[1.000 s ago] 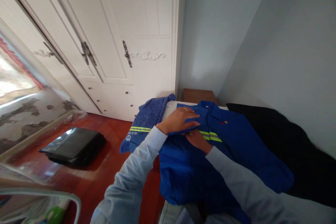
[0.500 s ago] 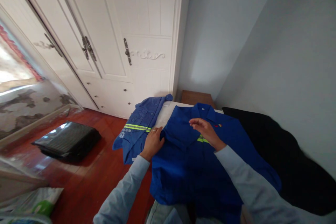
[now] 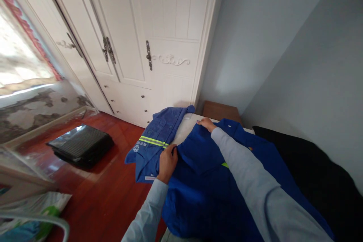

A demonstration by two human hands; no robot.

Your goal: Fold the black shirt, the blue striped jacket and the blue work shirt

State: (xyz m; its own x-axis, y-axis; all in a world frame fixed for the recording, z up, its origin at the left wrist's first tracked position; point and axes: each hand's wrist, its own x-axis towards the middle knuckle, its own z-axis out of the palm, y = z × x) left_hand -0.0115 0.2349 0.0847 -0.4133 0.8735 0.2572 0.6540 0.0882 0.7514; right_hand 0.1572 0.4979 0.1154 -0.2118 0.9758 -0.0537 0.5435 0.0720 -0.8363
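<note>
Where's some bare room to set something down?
Red floor lies bare between the black package and folded jacket. On the white surface, a strip shows between that and the spread jacket, held by left hand and right hand. That jacket and black cloth crowd the right.

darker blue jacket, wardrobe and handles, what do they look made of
Jacket: matte cloth, perhaps a cotton blend, from its soft drape and creases. Wardrobe: probably wood or board, being grooved and evenly white, seemingly painted satin. Handles: likely metal, dark and ornate.
</note>
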